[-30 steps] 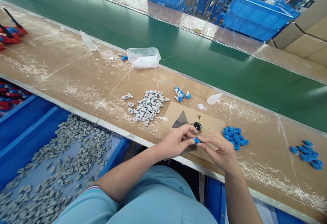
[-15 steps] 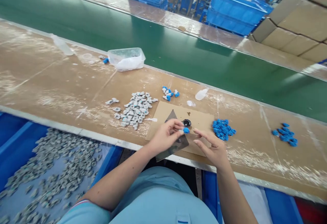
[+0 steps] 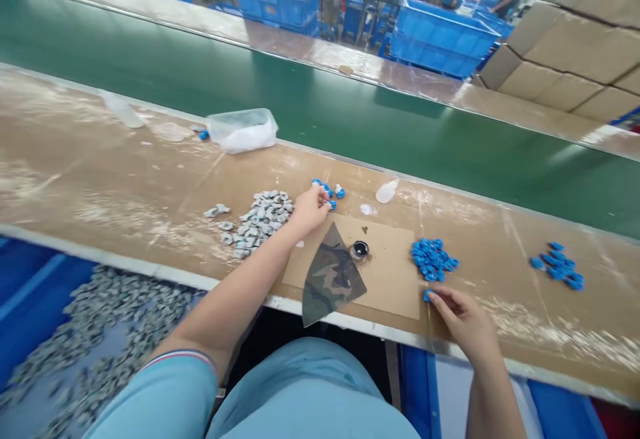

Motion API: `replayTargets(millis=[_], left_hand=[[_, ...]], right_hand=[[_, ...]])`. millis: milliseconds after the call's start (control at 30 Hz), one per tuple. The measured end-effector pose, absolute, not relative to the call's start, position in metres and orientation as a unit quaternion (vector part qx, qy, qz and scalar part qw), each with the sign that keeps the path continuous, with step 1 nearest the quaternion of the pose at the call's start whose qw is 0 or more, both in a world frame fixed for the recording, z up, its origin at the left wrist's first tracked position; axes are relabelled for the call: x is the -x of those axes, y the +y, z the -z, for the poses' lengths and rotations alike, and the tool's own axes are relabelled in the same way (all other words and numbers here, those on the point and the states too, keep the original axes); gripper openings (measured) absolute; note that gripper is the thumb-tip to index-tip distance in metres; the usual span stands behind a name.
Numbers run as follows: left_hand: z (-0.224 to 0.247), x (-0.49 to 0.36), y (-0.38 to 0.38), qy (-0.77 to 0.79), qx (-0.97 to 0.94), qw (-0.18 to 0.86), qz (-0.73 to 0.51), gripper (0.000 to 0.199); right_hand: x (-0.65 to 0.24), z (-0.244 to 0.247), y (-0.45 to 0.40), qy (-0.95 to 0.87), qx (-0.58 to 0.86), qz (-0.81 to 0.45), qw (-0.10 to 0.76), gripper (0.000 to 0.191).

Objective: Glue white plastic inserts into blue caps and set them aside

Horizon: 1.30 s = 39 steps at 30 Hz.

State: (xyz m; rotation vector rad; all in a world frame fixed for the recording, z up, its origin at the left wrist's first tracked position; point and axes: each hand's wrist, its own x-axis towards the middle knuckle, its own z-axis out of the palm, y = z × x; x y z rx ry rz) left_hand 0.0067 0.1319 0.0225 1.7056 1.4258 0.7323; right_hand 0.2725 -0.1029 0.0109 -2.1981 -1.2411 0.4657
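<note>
My left hand (image 3: 310, 209) reaches to the small group of joined blue-and-white plastic pieces (image 3: 341, 191), its fingers closed around one blue-and-white piece (image 3: 332, 205) that they partly hide. Between thumb and fingers of my right hand (image 3: 463, 322) is a small blue plastic piece (image 3: 427, 295), just below the pile of blue pieces (image 3: 433, 259). A small round cup of dark liquid (image 3: 359, 249) stands on a cardboard sheet (image 3: 393, 279), beside a camouflage-patterned cloth scrap (image 3: 333, 279). Left of the sheet lies a heap of small grey-white plastic pieces (image 3: 263, 222).
Another blue cluster (image 3: 559, 265) lies far right. A clear plastic tub (image 3: 243, 132) and a translucent scoop-like item (image 3: 387, 191) sit near the green conveyor belt (image 3: 350, 109). Below the table's left edge, a blue bin holds many grey pieces (image 3: 135, 319). Cardboard boxes (image 3: 575, 59) are stacked beyond.
My left hand has moved forward and left from the cup to the blue-and-white group, carrying its piece. My right hand went right and down and now pinches a blue piece.
</note>
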Motion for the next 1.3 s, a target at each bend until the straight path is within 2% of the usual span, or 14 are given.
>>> replayTargets(millis=[233,367,500,667,767,867,967,1067,1200,1300], left_hand=[[-0.027,0.015,0.134,0.58,-0.682,0.312,-0.318,0.019],[-0.029,0.05,0.126,0.6,-0.717,0.217,-0.28,0.016],[-0.027,0.06,0.123,0.587,-0.769,0.14,-0.212,0.015],[-0.025,0.041,0.126,0.544,-0.828,0.091,-0.103,0.022],[-0.024,0.035,0.129,0.544,-0.829,0.089,-0.096,0.028],[-0.024,0.037,0.125,0.545,-0.818,0.096,-0.155,0.032],[-0.024,0.041,0.111,0.519,-0.792,0.16,-0.281,0.029],[-0.022,0.042,0.085,0.487,-0.739,0.288,-0.365,0.019],[-0.018,0.034,0.047,0.464,-0.596,0.526,-0.39,0.02],[-0.014,0.025,0.03,0.436,-0.479,0.668,-0.368,0.026]], right_hand=[[-0.282,0.004,-0.097,-0.505,0.769,-0.255,0.298,0.046],[-0.284,0.0,-0.099,-0.545,0.756,-0.212,0.294,0.047],[-0.273,-0.006,-0.09,-0.585,0.71,-0.201,0.337,0.042],[-0.252,-0.003,-0.072,-0.636,0.711,-0.138,0.265,0.043],[-0.245,0.0,-0.07,-0.632,0.728,-0.071,0.258,0.047],[-0.242,-0.001,-0.072,-0.656,0.701,-0.053,0.273,0.038],[-0.239,-0.002,-0.072,-0.672,0.674,-0.05,0.303,0.029],[-0.236,-0.002,-0.068,-0.659,0.678,-0.068,0.319,0.026],[-0.232,0.004,-0.066,-0.625,0.689,-0.145,0.337,0.027],[-0.229,0.007,-0.065,-0.566,0.689,-0.23,0.389,0.037]])
